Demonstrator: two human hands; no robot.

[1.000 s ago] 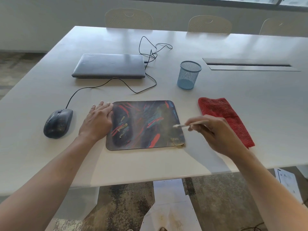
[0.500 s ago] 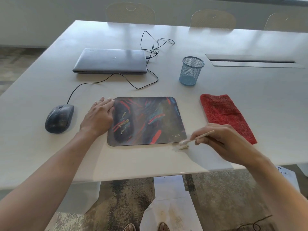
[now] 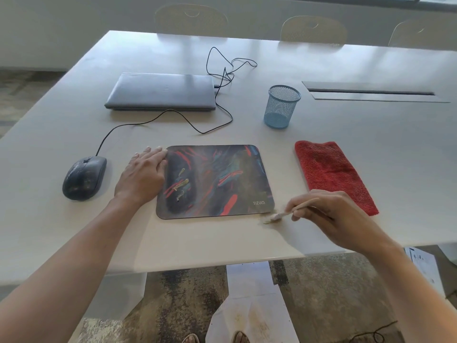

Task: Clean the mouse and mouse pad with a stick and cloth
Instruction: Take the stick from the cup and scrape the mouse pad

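A dark mouse pad [image 3: 222, 184] with red and blue streaks lies near the table's front edge, with yellowish smears on its left part. My left hand [image 3: 142, 177] rests flat on the pad's left edge, fingers apart. My right hand [image 3: 329, 214] grips a thin wooden stick [image 3: 286, 213]; its tip touches the table just off the pad's front right corner, beside a small yellowish blob. A dirty dark wired mouse [image 3: 84, 178] sits left of my left hand. A folded red cloth [image 3: 331, 172] lies right of the pad.
A closed grey laptop [image 3: 160, 91] lies behind the pad, with the mouse cable [image 3: 217, 100] looping beside it. A blue mesh pen cup [image 3: 282, 106] stands at the back right. A cable slot [image 3: 371, 91] is set into the table. Paper sheets [image 3: 249, 305] lie on the floor below.
My right hand drew the stick from above the pad's right side down to the table off its front right corner. My left hand stayed on the pad's left edge.
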